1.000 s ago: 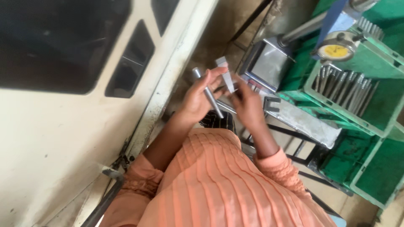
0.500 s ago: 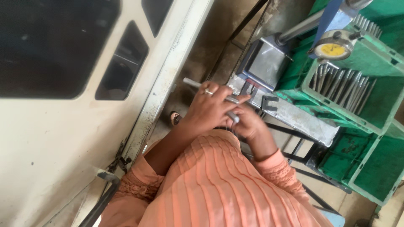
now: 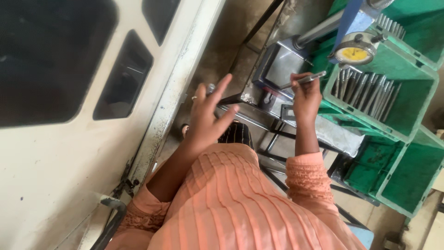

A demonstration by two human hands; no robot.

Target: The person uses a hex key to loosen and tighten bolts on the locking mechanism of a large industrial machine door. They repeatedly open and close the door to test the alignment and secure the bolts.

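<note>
My right hand (image 3: 306,98) pinches a thin grey metal rod (image 3: 306,79) and holds it up in front of a green bin (image 3: 416,88) that holds several similar rods (image 3: 365,90) standing in a row. My left hand (image 3: 209,119) is raised to the left with its fingers spread, and it wears a ring. A small grey metal end (image 3: 210,87) shows between its fingers. I cannot tell whether the hand grips it. Orange pleated sleeves cover both arms.
A dial gauge with a yellow face (image 3: 355,52) sits on a blue stand above the bin. Below it is a polished metal block (image 3: 282,65). More green bins (image 3: 411,176) stand at the right. A cream panel with dark windows (image 3: 69,92) fills the left.
The hands were together on the rods. Now they have parted: the right hand has carried a rod toward the green bin, and the left hand has lifted away with fingers spread.
</note>
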